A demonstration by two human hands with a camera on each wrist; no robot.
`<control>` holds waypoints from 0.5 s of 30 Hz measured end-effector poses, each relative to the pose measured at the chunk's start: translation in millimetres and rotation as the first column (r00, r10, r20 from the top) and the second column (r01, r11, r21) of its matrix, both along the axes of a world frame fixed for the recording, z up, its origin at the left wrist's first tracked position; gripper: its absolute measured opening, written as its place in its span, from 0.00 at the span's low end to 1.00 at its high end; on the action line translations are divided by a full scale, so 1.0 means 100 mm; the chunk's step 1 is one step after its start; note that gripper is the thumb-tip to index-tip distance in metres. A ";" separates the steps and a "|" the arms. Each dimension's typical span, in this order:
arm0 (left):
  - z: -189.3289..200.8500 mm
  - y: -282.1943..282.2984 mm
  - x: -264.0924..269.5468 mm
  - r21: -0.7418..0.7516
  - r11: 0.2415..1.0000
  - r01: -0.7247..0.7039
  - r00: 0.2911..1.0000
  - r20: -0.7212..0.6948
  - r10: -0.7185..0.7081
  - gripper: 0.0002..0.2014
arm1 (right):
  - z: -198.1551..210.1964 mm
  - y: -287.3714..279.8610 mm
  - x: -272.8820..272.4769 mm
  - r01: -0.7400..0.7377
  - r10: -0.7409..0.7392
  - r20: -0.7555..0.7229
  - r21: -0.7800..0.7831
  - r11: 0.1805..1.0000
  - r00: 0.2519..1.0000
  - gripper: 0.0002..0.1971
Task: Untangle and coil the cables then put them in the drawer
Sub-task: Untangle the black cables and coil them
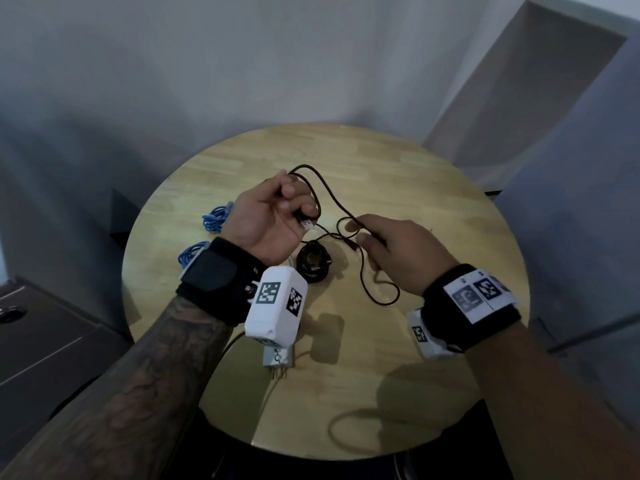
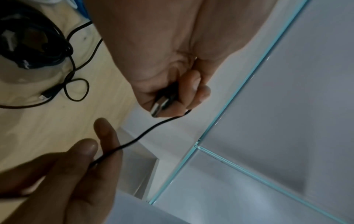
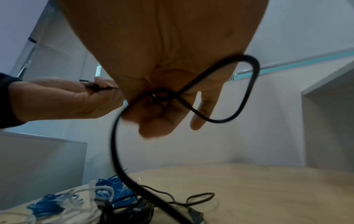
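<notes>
A thin black cable (image 1: 329, 192) runs loose between both hands above the round wooden table (image 1: 433, 188). My left hand (image 1: 298, 206) grips its USB plug (image 1: 307, 223), the metal end of the plug (image 2: 161, 106) sticking out of the curled fingers. My right hand (image 1: 363, 233) pinches the same cable (image 2: 134, 140) further along; a loop of it (image 3: 250, 91) curls round below the right hand (image 3: 168, 106). The other small plug (image 1: 352, 247) lies on the table. A coiled black cable (image 1: 311, 263) sits under and between the hands.
Two blue cable bundles (image 1: 214, 220) (image 1: 192, 254) lie at the table's left edge, with a white cable (image 3: 86, 195) beside them. A dark drawer unit (image 1: 41, 337) stands low on the left, its fronts shut. Walls are close behind the table.
</notes>
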State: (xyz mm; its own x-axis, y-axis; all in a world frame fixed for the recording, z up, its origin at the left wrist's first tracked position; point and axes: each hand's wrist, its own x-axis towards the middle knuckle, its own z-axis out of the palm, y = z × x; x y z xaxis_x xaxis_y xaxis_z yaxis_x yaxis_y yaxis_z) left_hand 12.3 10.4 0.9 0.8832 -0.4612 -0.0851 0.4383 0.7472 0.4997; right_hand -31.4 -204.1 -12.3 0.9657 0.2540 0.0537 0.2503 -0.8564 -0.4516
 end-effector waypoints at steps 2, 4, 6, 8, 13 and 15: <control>0.02 0.00 -0.02 -0.071 0.997 -0.023 0.999 -0.032 0.021 0.18 | -0.03 0.07 0.02 0.015 -0.013 0.026 -0.076 0.997 1.000 0.12; 0.03 -0.04 -0.04 -0.090 0.994 -0.057 0.998 -0.017 0.056 0.18 | -0.07 0.17 0.01 0.010 -0.006 0.019 -0.201 0.980 1.000 0.11; 0.02 -0.09 -0.05 -0.075 0.991 -0.110 0.994 0.003 0.110 0.13 | -0.10 0.29 -0.05 -0.047 0.045 -0.014 -0.286 0.957 0.999 0.12; -0.03 -0.13 -0.03 -0.016 0.978 -0.208 0.978 -0.005 0.208 0.10 | -0.07 0.39 -0.12 -0.113 0.113 -0.019 -0.317 0.941 0.993 0.11; -0.17 -0.15 0.00 0.394 0.791 -0.469 0.876 0.323 0.358 0.08 | 0.11 0.34 -0.21 -0.139 0.182 0.131 -0.285 0.948 0.974 0.12; -0.19 -0.13 -0.01 0.522 0.666 -0.533 0.831 0.470 0.298 0.08 | 0.16 0.21 -0.16 -0.096 0.152 0.240 -0.228 0.969 0.959 0.16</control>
